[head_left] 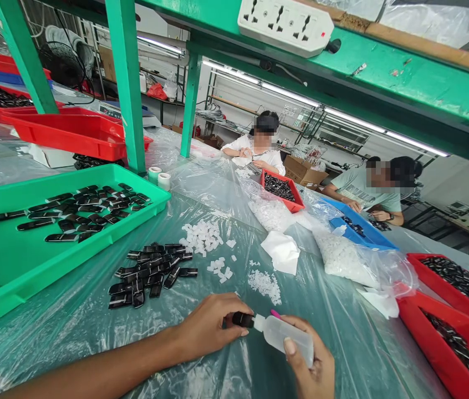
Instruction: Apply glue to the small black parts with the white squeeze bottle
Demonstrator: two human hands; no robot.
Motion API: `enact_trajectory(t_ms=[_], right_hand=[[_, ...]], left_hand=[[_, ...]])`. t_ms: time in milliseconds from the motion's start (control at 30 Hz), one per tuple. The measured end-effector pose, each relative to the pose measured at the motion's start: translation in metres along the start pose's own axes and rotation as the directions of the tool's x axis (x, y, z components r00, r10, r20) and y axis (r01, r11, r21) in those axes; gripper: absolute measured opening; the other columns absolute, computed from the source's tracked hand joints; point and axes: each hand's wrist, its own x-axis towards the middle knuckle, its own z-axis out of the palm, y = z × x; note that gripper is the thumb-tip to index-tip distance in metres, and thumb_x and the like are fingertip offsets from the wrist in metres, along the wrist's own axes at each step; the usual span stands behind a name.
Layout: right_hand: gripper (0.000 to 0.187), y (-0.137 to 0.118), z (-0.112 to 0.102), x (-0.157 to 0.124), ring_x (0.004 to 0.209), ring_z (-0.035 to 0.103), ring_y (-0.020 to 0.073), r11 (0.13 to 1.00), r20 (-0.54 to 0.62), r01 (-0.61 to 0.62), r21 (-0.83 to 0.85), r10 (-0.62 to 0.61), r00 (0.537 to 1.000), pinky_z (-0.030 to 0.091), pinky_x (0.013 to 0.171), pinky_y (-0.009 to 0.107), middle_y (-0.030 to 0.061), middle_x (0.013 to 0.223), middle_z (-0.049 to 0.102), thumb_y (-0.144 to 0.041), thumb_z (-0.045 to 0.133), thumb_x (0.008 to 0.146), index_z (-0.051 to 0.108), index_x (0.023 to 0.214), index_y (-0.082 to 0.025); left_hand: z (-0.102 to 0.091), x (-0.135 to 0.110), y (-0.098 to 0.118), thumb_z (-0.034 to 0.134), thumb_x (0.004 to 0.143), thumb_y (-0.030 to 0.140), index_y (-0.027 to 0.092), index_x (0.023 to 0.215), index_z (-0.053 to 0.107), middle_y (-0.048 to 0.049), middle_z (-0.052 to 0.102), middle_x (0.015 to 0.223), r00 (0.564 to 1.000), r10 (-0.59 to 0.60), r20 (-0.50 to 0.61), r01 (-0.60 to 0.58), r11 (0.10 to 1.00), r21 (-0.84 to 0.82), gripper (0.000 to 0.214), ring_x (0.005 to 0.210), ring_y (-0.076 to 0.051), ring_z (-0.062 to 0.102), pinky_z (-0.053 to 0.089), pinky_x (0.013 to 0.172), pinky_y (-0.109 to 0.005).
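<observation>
Between the thumb and fingers of my left hand (213,324) is a small glossy black plastic piece (243,320). My right hand (316,360) is wrapped round a translucent white squeeze bottle (282,332), tilted with its nozzle at the black piece; whether they touch I cannot tell. Something pink shows by the bottle's far side. Beyond my left hand lies a pile of black plastic pieces (151,271). Small white pieces lie in heaps, a larger-grained heap (202,237) and a finer one (264,285). Part of the black piece is hidden by my fingers.
A green tray (5,282) with black pieces stands at left. Red trays (415,321) are at right, near a blue tray (378,239) and a bag of white pieces (342,257). Green frame posts (126,83) rise ahead. Two people (259,147) sit across the plastic-covered table.
</observation>
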Motion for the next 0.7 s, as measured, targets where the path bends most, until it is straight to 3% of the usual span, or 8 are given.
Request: enact_trajectory(t_ms=[333,500,700], right_hand=[[0.028,0.001,0.002,-0.008,0.068,0.06,0.019,0.977,-0.031,0.136,-0.162,-0.143,0.989,0.047,0.054,0.023,0.0087,0.092,0.067,-0.041,0.067,0.066,0.067,0.085,-0.02],[0.031,-0.005,0.002,-0.004,0.065,0.059,0.0188,0.996,-0.022,0.065,-0.057,-0.066,0.998,0.045,0.054,0.024,0.0082,0.09,0.067,-0.045,0.066,0.066,0.067,0.083,-0.019],[0.036,-0.007,-0.001,0.004,0.05,0.047,0.0129,0.995,-0.037,-0.085,0.043,0.087,0.996,0.037,0.045,0.022,0.0036,0.07,0.063,-0.051,0.062,0.068,0.066,0.083,-0.018]], left_hand=[[0.001,0.0,-0.003,0.062,0.08,0.024,0.024,0.097,0.065,-0.0018,0.061,0.086,1.0,0.003,-0.011,-0.003,0.997,0.071,0.018,0.069,-0.014,0.057,0.04,0.054,-0.018],[0.001,0.001,-0.003,0.062,0.08,0.022,0.023,0.096,0.066,-0.0021,0.063,0.086,1.0,-0.003,-0.019,0.003,0.999,0.036,0.017,0.072,-0.015,0.058,0.041,0.056,-0.019],[0.001,0.002,0.0,0.062,0.079,0.022,0.023,0.098,0.066,-0.0027,0.064,0.093,0.998,-0.066,-0.017,0.063,0.988,-0.138,0.02,0.079,-0.016,0.059,0.045,0.065,-0.021]])
